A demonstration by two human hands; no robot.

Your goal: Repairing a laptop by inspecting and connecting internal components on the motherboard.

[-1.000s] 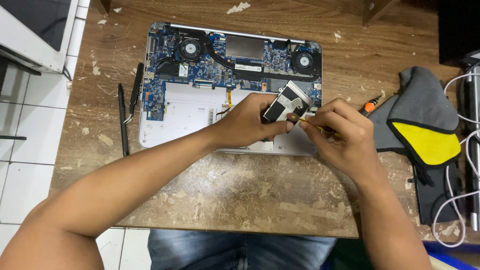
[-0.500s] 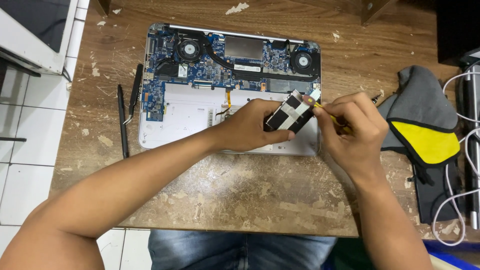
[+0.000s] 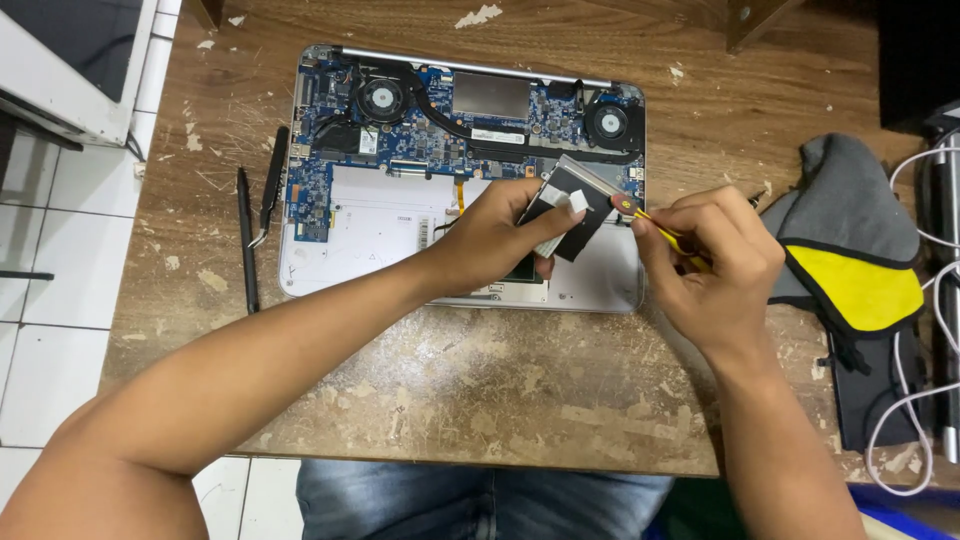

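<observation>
While the drive is tipped up: every line below is read from the head view.
Laptop: lies open-bottomed on the bench, board and two fans bare along its far edge.
Drive: a flat black block with a metal frame, tilted up over the right side of the laptop, its near end hidden under the fingers.
Left hand: closed on the drive, thumb on top, fingers beneath, holding it at a slant.
Right hand: closed round a screwdriver with a yellow shaft, tip at the drive's right edge.
Hands together or apart: close, both meeting at the drive, not touching each other as far as I can tell.
Doing it well: I judge the tip should sit square in the screw head before any turn; the left hand should keep the block from rocking, and any ribbon beneath it should stay slack.
Risk: a slip could send the tip onto the board just behind.
Spare tools: tweezers and a black pry stick lie left of the laptop, apart from it.
Pouch: grey and yellow, right of the right hand.
Cables: white, at the right edge.
</observation>
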